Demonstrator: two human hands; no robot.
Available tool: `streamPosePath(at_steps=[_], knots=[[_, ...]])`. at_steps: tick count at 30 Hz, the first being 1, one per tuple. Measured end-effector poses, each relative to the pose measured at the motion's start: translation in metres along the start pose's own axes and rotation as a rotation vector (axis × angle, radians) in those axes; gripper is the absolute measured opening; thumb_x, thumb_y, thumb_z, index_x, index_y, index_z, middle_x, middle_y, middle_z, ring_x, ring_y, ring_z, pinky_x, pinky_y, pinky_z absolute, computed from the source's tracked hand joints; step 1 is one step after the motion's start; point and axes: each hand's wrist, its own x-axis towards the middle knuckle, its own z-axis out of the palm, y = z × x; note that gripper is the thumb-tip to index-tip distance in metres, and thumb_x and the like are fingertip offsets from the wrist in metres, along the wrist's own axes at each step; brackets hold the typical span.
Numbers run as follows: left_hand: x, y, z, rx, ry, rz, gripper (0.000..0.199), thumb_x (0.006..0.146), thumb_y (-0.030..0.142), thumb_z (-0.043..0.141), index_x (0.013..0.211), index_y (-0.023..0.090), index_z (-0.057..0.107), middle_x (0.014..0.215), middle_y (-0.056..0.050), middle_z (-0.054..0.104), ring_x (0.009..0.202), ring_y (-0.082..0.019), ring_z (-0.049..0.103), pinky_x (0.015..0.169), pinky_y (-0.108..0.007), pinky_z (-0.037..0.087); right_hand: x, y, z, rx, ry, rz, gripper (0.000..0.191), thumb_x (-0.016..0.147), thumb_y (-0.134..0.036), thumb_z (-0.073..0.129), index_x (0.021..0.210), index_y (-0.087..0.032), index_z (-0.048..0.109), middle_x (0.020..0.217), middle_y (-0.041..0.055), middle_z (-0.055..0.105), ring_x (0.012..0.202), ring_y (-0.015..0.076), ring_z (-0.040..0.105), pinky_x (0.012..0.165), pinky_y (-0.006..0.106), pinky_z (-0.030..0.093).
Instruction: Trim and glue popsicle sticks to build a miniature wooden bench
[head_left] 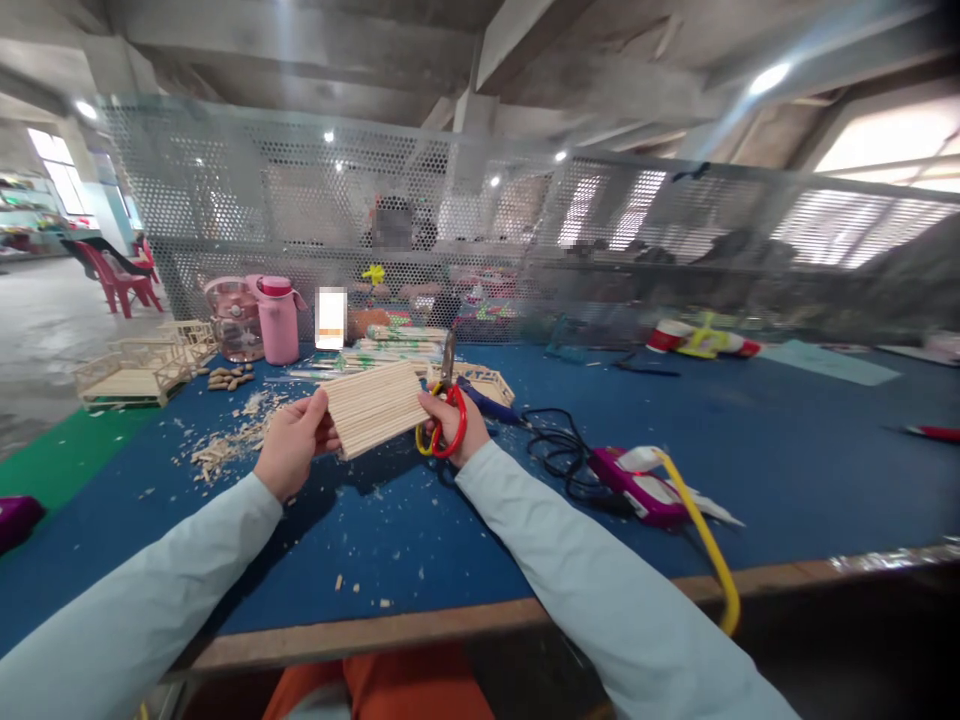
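Note:
A panel of thin wooden sticks (377,408), laid side by side, is held up above the blue table. My left hand (294,440) is closed on its left edge, thumb on top. At the panel's right end my right hand (459,425) pinches the edge and also has a pair of scissors (448,420) with red and yellow handles hooked over its fingers. The scissor blades point up and away from me. Just behind the right hand lies a blue glue gun (487,402), its black cord running right.
Stick offcuts (225,445) litter the left. Bundled sticks (397,345), a pink bottle (279,322) and peanuts (229,377) stand or lie behind. Small stick frames (131,375) sit far left. A purple power strip (641,488) with a yellow cord is right. Perforated metal mesh (300,200) borders the back.

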Motion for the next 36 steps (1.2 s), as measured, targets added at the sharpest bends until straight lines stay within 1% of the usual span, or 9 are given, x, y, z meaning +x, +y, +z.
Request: streamPosePath(at_steps=[7,11,14,18,22,25,28,30,36], knots=[[0.001,0.014,-0.005,0.111,-0.019,0.120,0.038,0.057,0.047,0.071,0.074,0.014,0.062,0.055,0.003,0.059,0.044,-0.007,0.053,0.044,-0.019,0.046,-0.001,0.003,0.001,0.033,-0.087,0.107,0.039,0.053,-0.032,0.074,0.080,-0.017,0.050,0.044,-0.0094,0.047,0.033,0.0037,0.037,0.032,0.016,0.030],[-0.005,0.029,-0.010,0.398,0.063,0.327,0.026,0.063,0.039,0.067,0.071,0.014,0.063,0.051,0.001,0.058,0.039,-0.008,0.050,0.039,-0.020,0.040,0.002,-0.001,-0.002,0.068,-0.174,0.198,0.035,0.053,-0.031,0.074,0.076,-0.017,0.051,0.043,-0.0096,0.045,0.033,0.0024,0.034,0.031,0.014,0.030],[0.001,0.035,-0.021,0.450,0.120,0.496,0.022,0.070,0.036,0.060,0.077,0.015,0.064,0.055,0.001,0.058,0.042,-0.008,0.047,0.038,-0.019,0.036,0.004,-0.007,-0.006,0.094,-0.240,0.264,0.031,0.054,-0.030,0.073,0.070,-0.017,0.050,0.041,-0.0097,0.042,0.032,0.0015,0.033,0.031,0.013,0.030],[0.017,0.032,-0.036,0.395,-0.025,0.555,0.045,0.069,0.029,0.059,0.113,0.021,0.054,0.107,-0.008,0.062,0.089,-0.018,0.060,0.064,-0.025,0.049,0.004,-0.012,-0.009,0.111,-0.351,0.347,0.028,0.055,-0.029,0.073,0.068,-0.015,0.052,0.041,-0.0092,0.042,0.031,0.0002,0.028,0.031,0.012,0.027],[0.011,0.026,-0.031,0.593,-0.274,0.624,0.077,0.060,0.024,0.070,0.131,0.024,0.040,0.140,-0.009,0.039,0.127,-0.024,0.035,0.103,-0.037,0.031,0.000,-0.008,-0.007,0.109,-0.468,0.383,0.030,0.054,-0.032,0.073,0.070,-0.015,0.053,0.040,-0.0094,0.041,0.030,0.0006,0.027,0.031,0.012,0.025],[-0.009,0.026,-0.016,0.524,-0.336,0.680,0.070,0.060,0.027,0.072,0.125,0.022,0.047,0.137,-0.010,0.044,0.126,-0.026,0.038,0.105,-0.039,0.028,-0.004,0.000,-0.003,0.089,-0.545,0.416,0.033,0.053,-0.033,0.074,0.073,-0.015,0.055,0.038,-0.0097,0.041,0.030,0.0014,0.027,0.030,0.013,0.024],[-0.027,0.028,-0.003,0.411,-0.328,0.613,0.038,0.060,0.033,0.073,0.093,0.019,0.064,0.115,-0.013,0.062,0.114,-0.029,0.051,0.094,-0.041,0.041,-0.009,0.009,0.003,0.070,-0.590,0.450,0.034,0.053,-0.033,0.074,0.075,-0.015,0.056,0.040,-0.0092,0.043,0.030,0.0014,0.027,0.031,0.013,0.022],[-0.033,0.028,0.002,0.365,-0.304,0.572,0.026,0.059,0.037,0.073,0.075,0.020,0.062,0.093,-0.012,0.069,0.099,-0.029,0.059,0.082,-0.040,0.048,-0.010,0.016,0.007,0.048,-0.595,0.459,0.034,0.056,-0.034,0.073,0.078,-0.016,0.056,0.043,-0.0084,0.046,0.031,0.0026,0.032,0.032,0.014,0.025],[-0.030,0.027,0.004,0.318,-0.111,0.575,0.024,0.062,0.039,0.067,0.071,0.021,0.054,0.076,-0.004,0.066,0.072,-0.019,0.061,0.068,-0.030,0.047,-0.010,0.008,0.010,-0.091,-0.437,0.286,0.045,0.066,-0.061,0.056,0.082,-0.019,0.051,0.050,-0.0068,0.048,0.037,0.0068,0.041,0.038,0.019,0.035]])
